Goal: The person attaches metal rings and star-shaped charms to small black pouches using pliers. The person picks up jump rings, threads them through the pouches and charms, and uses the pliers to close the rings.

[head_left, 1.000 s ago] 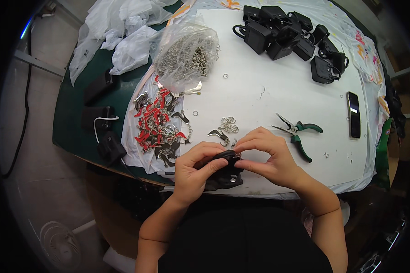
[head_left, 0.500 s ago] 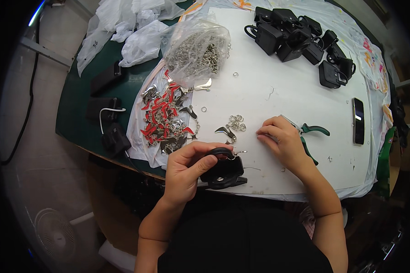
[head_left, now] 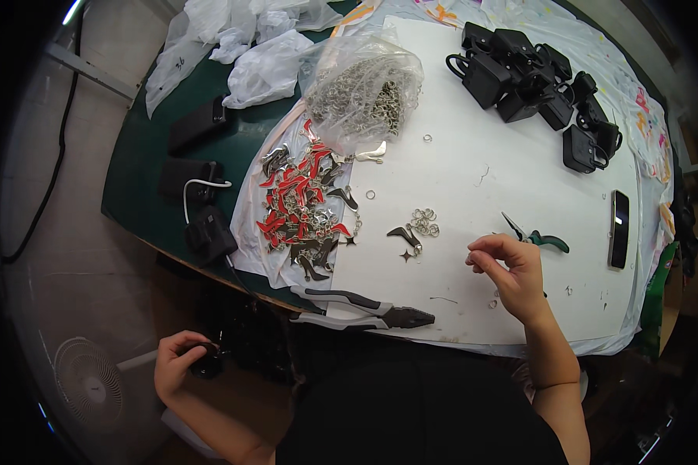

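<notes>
My left hand (head_left: 180, 364) is off the table's near left edge, low down, its fingers closed on a small black case (head_left: 206, 363) that is mostly dark against the background. Over the white board, my right hand (head_left: 512, 271) has thumb and fingertips pinched together; whatever may be between them is too small to make out. Just left of it lie a small pile of metal rings (head_left: 424, 222) and a dark boot-shaped charm (head_left: 402, 235) with a star. Green-handled needle-nose pliers (head_left: 537, 239) are partly behind the right hand. Large grey-and-black pliers (head_left: 364, 308) rest along the front edge.
Red and dark shoe-shaped charms (head_left: 298, 205) are heaped at left, below a clear bag of chains (head_left: 357, 97). Several black cases (head_left: 520, 74) are piled at back right. A phone (head_left: 619, 230) lies at right, black devices (head_left: 195, 180) on the green table at left.
My left hand has swung down and left off the table with the black case, uncovering the large pliers. My right hand has shifted slightly right and down from the needle-nose pliers. The view has shifted.
</notes>
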`<state>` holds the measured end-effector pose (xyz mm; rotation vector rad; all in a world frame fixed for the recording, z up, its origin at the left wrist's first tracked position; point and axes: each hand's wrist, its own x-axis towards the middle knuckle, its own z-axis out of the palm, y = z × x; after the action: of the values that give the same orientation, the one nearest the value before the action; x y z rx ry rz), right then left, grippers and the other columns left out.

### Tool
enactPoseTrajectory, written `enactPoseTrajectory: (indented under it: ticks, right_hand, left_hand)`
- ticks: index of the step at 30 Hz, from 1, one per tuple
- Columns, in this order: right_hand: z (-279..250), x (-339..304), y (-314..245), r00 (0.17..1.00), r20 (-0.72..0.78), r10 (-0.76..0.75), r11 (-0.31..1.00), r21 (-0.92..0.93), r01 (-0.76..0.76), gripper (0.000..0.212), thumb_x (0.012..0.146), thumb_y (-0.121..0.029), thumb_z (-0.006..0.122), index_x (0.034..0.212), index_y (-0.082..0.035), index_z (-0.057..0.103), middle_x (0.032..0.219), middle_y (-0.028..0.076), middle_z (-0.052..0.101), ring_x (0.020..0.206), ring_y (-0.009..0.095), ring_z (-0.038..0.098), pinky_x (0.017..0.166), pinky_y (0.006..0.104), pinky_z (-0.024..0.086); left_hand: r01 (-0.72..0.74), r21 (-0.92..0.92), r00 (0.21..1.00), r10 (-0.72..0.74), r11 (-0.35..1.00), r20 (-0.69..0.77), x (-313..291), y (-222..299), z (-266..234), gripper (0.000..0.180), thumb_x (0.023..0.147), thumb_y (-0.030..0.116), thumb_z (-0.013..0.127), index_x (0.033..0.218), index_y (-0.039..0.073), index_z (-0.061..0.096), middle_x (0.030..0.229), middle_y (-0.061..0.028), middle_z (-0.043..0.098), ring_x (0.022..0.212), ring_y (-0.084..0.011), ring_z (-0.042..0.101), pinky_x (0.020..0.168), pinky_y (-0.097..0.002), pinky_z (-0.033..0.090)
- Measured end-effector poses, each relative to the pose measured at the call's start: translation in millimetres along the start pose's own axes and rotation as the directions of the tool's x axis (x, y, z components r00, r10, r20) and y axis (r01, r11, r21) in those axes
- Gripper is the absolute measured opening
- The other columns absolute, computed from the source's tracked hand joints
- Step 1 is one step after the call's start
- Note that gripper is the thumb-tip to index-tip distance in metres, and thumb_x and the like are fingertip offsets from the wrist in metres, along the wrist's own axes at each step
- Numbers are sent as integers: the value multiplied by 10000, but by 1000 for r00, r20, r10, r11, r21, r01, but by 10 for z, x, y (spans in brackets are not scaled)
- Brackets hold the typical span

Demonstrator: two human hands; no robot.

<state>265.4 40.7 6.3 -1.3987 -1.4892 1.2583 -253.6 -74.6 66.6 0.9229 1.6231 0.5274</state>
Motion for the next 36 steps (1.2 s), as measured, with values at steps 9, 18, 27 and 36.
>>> enactPoseTrajectory:
  ticks: [9, 18, 27, 36]
  right_hand:
    - [-109, -36, 26, 994, -87, 58, 983, 178, -42, 95, 896, 33, 638, 973, 25, 693, 890, 50, 694, 792, 107, 651, 722, 242, 528]
    - [-481, -120, -55, 951, -305, 60, 982, 190, -1, 82, 889, 34, 661, 964, 32, 693, 839, 37, 681, 743, 84, 617, 683, 218, 506]
    - [-623, -258, 40, 949, -314, 24, 987, 159, 28, 74, 852, 56, 666, 922, 36, 678, 842, 55, 681, 760, 101, 625, 693, 232, 496]
    - [-447, -136, 51, 955, -246, -164, 971, -210, 113, 92, 792, 74, 684, 868, 21, 687, 788, 75, 679, 689, 140, 603, 667, 249, 479]
  left_hand:
    - [-717, 268, 696, 679, 643, 235, 1150, 1170, 1608, 293, 744, -6, 751, 1030, -21, 690, 1044, -124, 707, 980, -244, 655, 868, -326, 482]
    - [-965, 196, 262, 698, 175, 667, 1573, 1557, 2738, 208, 783, 113, 764, 952, 50, 661, 960, -63, 659, 905, -262, 608, 793, -375, 495]
    - [-834, 467, 346, 938, 293, 28, 2173, 2098, 2227, 160, 839, 47, 710, 992, 0, 709, 986, -94, 722, 911, -209, 678, 869, -328, 492]
    - [-171, 895, 790, 601, 411, -125, 3760, 2146, 607, 1197, 533, 593, 880, 1534, 273, 307, 1574, -236, 261, 1438, -454, 250, 1085, -607, 315]
